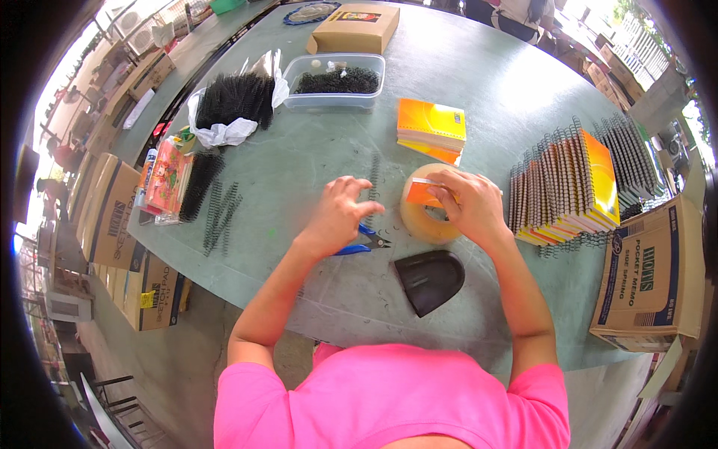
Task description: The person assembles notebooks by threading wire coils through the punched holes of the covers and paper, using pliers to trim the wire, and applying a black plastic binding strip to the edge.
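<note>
In my right hand (475, 202) is a small orange memo pad (421, 192), pinched between thumb and fingers above a wide roll of clear tape (419, 224). My left hand (340, 213) hovers with its fingers apart, holding nothing. Just beyond its fingertips a black spiral coil (375, 176) lies on the table. Partly under that hand are blue-handled cutters (364, 242). A dark, round-ended piece (431, 283) rests nearer to me. Past the tape stands a small stack of orange and yellow memo pads (431, 123).
On the right, coil-bound memo pads (561, 187) are piled beside a cardboard box (647, 277). At the left are loose coils (221, 213) and a bag of black coils (235, 105). A clear plastic tub (334, 82) and a brown box (355, 28) stand farther back.
</note>
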A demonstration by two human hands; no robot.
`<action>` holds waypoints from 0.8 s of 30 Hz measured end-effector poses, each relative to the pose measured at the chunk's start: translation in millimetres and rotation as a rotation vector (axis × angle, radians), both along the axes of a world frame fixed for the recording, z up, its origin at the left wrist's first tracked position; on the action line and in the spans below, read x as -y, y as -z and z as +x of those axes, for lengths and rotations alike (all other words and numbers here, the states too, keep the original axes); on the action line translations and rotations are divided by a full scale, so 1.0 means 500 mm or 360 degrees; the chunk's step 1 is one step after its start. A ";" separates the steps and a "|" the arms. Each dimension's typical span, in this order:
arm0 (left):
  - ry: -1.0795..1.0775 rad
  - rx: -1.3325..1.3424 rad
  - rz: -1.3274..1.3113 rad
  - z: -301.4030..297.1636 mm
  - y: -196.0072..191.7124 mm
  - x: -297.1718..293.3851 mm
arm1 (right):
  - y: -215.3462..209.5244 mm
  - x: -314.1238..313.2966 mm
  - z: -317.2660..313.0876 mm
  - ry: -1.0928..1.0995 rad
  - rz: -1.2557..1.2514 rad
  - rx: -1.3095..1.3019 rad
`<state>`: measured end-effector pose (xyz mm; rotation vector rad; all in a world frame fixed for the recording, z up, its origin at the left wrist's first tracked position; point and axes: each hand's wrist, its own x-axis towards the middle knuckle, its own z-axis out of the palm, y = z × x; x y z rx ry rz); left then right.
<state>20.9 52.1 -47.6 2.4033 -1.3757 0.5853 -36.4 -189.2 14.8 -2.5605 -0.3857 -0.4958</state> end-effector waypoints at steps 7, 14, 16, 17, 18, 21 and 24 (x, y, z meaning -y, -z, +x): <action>-0.0721 -0.0796 -0.0095 0.112 0.044 0.089 | 0.006 -0.009 0.007 0.0053 -0.0003 -0.0094; -0.0615 -0.0664 -0.0046 0.159 0.091 0.146 | 0.003 -0.017 0.002 0.0012 -0.0017 -0.0077; -0.0593 -0.0656 -0.0236 0.166 0.079 0.120 | 0.004 -0.019 0.005 0.0006 0.0022 0.0016; -0.0548 -0.0606 -0.0373 0.163 0.058 0.105 | 0.006 -0.017 0.008 0.0014 0.0031 0.0069; -0.0509 -0.0566 -0.0500 0.151 0.034 0.091 | 0.011 -0.018 0.010 0.0018 0.0048 0.0110; -0.0126 -0.1111 -0.0793 0.091 -0.058 0.059 | -0.005 -0.022 0.015 0.0145 0.0025 -0.0135; -0.0170 -0.1468 -0.0901 0.040 -0.088 0.070 | 0.003 -0.020 0.020 0.0155 0.0022 -0.0138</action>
